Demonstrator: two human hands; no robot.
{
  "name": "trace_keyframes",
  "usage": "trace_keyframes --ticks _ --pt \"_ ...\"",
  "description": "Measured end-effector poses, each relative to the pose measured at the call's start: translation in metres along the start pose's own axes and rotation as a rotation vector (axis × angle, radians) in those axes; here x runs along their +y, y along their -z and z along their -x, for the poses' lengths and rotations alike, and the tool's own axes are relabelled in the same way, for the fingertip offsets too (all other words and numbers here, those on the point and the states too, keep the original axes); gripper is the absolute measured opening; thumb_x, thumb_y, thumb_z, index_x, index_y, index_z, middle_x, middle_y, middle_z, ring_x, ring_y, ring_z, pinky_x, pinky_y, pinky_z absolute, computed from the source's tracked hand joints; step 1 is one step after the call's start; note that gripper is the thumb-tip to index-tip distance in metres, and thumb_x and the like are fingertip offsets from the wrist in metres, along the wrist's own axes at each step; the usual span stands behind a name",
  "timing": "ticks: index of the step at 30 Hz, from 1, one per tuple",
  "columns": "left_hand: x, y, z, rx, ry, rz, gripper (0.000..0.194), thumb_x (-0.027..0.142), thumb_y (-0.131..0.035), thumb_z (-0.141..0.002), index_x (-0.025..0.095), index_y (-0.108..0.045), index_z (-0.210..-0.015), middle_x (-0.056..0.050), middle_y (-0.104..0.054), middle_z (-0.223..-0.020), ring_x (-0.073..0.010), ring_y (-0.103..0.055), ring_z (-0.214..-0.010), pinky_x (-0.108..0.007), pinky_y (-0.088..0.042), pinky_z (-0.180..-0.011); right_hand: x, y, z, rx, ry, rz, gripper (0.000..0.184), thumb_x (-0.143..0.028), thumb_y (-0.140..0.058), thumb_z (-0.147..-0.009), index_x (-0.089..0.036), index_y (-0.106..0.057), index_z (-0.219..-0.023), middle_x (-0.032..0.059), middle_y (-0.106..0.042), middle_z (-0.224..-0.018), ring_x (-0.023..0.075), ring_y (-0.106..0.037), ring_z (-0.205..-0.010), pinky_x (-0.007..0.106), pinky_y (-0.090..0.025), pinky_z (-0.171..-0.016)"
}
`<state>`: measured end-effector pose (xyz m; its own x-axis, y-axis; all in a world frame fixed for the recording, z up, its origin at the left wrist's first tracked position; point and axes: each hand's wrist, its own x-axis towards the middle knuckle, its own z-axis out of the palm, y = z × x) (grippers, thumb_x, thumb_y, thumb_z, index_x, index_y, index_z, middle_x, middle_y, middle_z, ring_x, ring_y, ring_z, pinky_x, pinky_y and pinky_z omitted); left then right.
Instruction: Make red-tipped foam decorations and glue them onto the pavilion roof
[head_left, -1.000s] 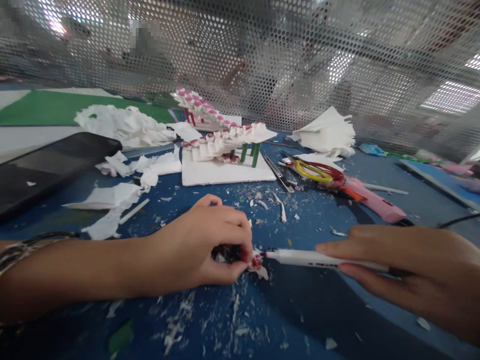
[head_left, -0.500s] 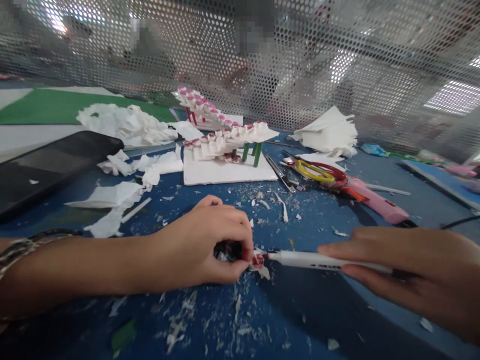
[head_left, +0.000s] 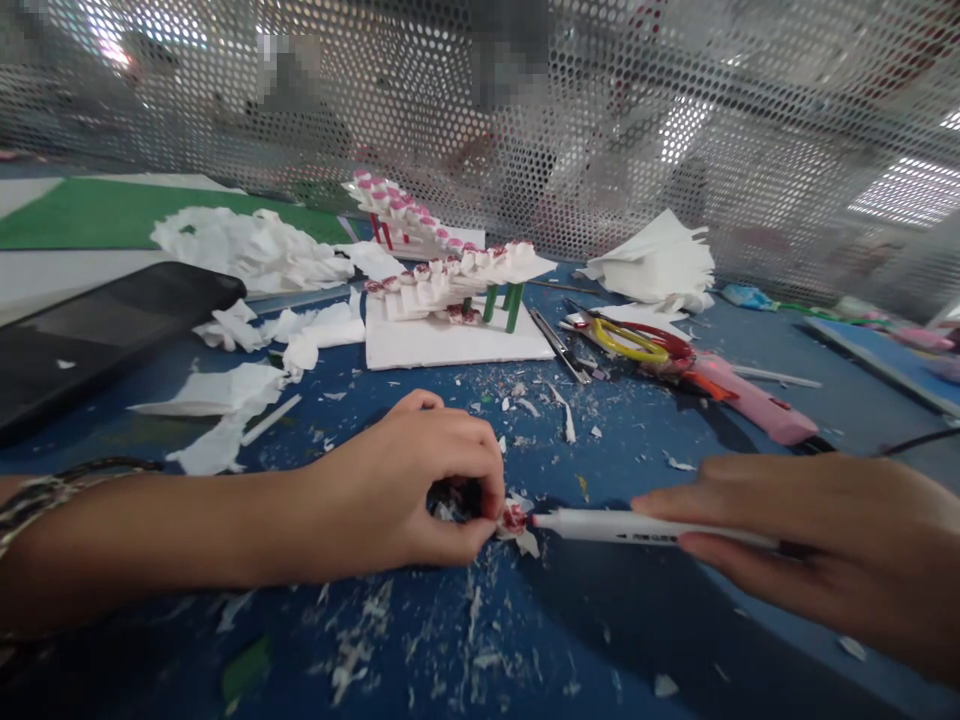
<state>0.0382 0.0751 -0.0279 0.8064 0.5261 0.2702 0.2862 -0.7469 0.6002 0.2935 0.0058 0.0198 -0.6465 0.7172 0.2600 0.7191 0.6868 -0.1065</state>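
Between thumb and forefinger, my left hand (head_left: 431, 485) pinches a small crumpled paper piece (head_left: 516, 520), white with dark red on its middle. My right hand (head_left: 817, 545) grips a white marker pen (head_left: 611, 525) held nearly level. The pen's reddish tip points left at the paper piece, very close to its coloured part; whether it touches I cannot tell. Behind my hands stands a small paper model (head_left: 457, 280) with red-tipped white folds and green posts on a white board (head_left: 450, 345). A similar model (head_left: 409, 215) with pink tips and red posts is behind it.
A black phone-like slab (head_left: 112, 330) lies at left, beside crumpled white tissue (head_left: 255, 250) and torn paper. To the right are a cutter knife (head_left: 561, 346), yellow-and-red-handled scissors (head_left: 630, 340), a pink glue gun (head_left: 757, 400) and stacked tissue (head_left: 652, 262). Paper scraps litter the blue table; perforated metal panel behind.
The marker has tilted slightly and its tip sits a little lower beside the paper piece. My left hand keeps its pinch almost unmoved.
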Motion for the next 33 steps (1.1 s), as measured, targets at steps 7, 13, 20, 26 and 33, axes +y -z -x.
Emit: trace_keyframes --ticks 7,13,20,26,33 --pt "0.0002 -0.0003 0.0000 -0.007 0.010 0.007 0.008 0.013 -0.058 -0.070 0.021 -0.058 -0.066 0.009 -0.061 -0.074 -0.0069 -0.056 -0.070 -0.025 -0.023 -0.075 -0.0017 -0.0009 0.0002 -0.012 -0.004 -0.058 0.023 -0.030 -0.040 -0.093 -0.029 -0.063 -0.099 -0.0051 -0.061 -0.062 0.0063 -0.056 -0.049 0.016 -0.042 -0.046" --pt "-0.0006 -0.0007 0.0010 -0.020 0.022 0.041 0.009 0.012 -0.058 -0.070 0.020 -0.058 -0.067 0.010 -0.061 -0.074 -0.0060 -0.056 -0.071 -0.025 -0.022 -0.076 0.0003 -0.0011 0.0010 0.001 -0.004 -0.032 0.023 -0.030 -0.040 -0.093 -0.028 -0.063 -0.098 -0.0040 -0.060 -0.062 0.0072 -0.054 -0.048 0.018 -0.041 -0.046" --pt "-0.0014 -0.0007 -0.0005 -0.016 0.021 0.038 0.008 0.012 -0.057 -0.069 0.019 -0.058 -0.066 0.009 -0.060 -0.074 -0.0063 -0.055 -0.070 -0.026 -0.023 -0.075 -0.0009 0.0010 0.0006 -0.012 0.006 0.000 0.023 -0.030 -0.039 -0.094 -0.029 -0.061 -0.101 -0.0045 -0.059 -0.064 0.0070 -0.055 -0.050 0.017 -0.042 -0.047" --pt "-0.0035 -0.0025 0.0003 -0.014 0.014 0.042 0.010 0.011 -0.057 -0.069 0.020 -0.059 -0.068 0.010 -0.060 -0.074 -0.0063 -0.055 -0.070 -0.026 -0.023 -0.075 -0.0018 -0.0007 0.0006 0.005 0.014 0.029 0.023 -0.029 -0.038 -0.094 -0.029 -0.059 -0.102 -0.0043 -0.061 -0.066 0.0076 -0.057 -0.053 0.017 -0.043 -0.048" --pt "-0.0018 -0.0010 -0.0008 -0.029 0.013 0.027 0.009 0.012 -0.056 -0.071 0.020 -0.058 -0.067 0.009 -0.061 -0.074 -0.0071 -0.054 -0.069 -0.026 -0.024 -0.074 -0.0024 -0.0017 0.0002 0.006 0.017 0.022 0.023 -0.030 -0.036 -0.095 -0.029 -0.057 -0.103 -0.0036 -0.064 -0.068 0.0082 -0.059 -0.054 0.017 -0.044 -0.047"
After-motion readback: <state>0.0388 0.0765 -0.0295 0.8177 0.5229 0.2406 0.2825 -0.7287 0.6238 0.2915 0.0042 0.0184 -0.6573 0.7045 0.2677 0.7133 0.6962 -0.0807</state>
